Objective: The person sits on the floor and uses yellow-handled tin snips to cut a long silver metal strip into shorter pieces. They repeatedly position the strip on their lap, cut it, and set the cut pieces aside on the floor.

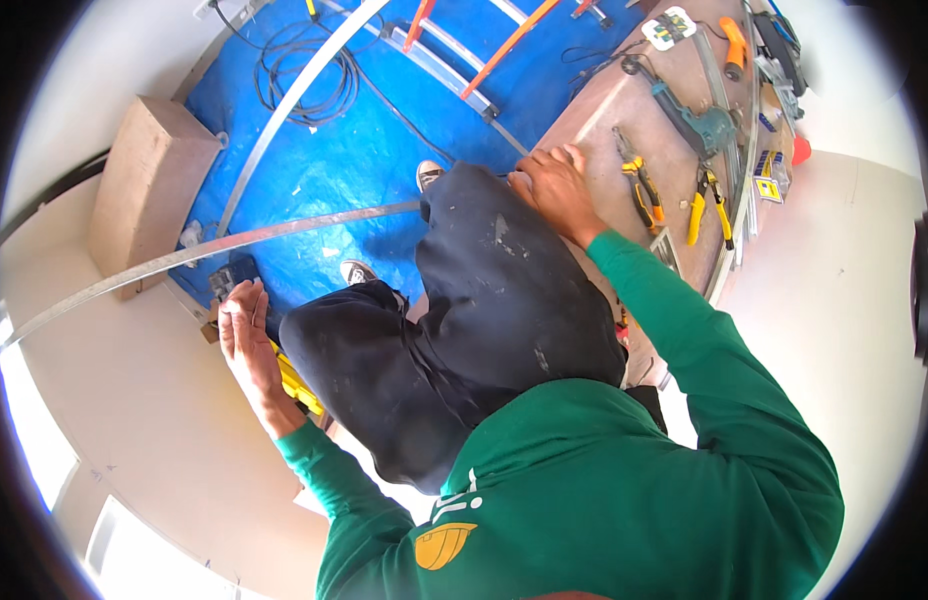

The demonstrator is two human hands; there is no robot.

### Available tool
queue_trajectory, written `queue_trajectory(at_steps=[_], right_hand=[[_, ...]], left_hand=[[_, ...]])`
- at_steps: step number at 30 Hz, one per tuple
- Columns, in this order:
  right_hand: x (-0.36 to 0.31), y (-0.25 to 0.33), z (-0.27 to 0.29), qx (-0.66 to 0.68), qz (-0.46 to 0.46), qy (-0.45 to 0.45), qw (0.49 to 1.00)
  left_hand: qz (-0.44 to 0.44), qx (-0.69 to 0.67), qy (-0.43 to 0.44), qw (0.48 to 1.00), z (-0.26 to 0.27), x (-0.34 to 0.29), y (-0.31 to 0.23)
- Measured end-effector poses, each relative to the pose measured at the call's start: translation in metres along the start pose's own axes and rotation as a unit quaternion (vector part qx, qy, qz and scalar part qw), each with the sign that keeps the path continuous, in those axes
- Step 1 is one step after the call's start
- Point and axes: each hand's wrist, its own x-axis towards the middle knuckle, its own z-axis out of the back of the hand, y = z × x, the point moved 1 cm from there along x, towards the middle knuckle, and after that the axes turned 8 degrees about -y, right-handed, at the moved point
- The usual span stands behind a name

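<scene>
A long, thin grey metal strip [209,250] crosses in front of me from the far left and passes behind my right knee. My right hand [562,190] is by that knee, fingers curled, apparently round the strip's end; the knee hides part of the grip. My left hand [247,335] is raised below the strip and apart from it, fingers stretched and close together, with nothing visible in it. Just beyond it is a dark power tool or battery [236,274], partly hidden. Under my left wrist lies a yellow object [296,380], mostly covered by my leg.
Right of me, a board-topped surface [594,150] carries pliers [639,190], yellow-handled snips [709,205], a teal power tool [696,118] and an orange tool [733,48]. A ladder [454,50] and coiled cable [304,80] lie on blue sheeting [304,205]. A box-like block [149,190] stands left.
</scene>
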Motion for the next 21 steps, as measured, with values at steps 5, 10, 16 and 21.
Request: queue_trajectory(at_steps=[5, 10, 16, 21], right_hand=[[0.002, -0.003, -0.003, -0.019, -0.014, 0.007, 1.0], [0.005, -0.008, -0.008, -0.023, -0.015, 0.026, 0.999], [0.016, -0.006, -0.006, -0.028, 0.003, 0.117, 0.993], [0.101, -0.038, 0.035, -0.036, 0.02, 0.151, 0.988]], left_hand=[[-0.204, -0.218, 0.222, 0.928, -0.144, -0.113, -0.133], [-0.183, -0.469, 0.489, 0.712, -0.231, -0.227, -0.218], [-0.337, -0.077, 0.378, 0.859, -0.224, -0.231, -0.198], [0.121, 0.039, 0.351, 0.928, -0.195, -0.19, -0.057]])
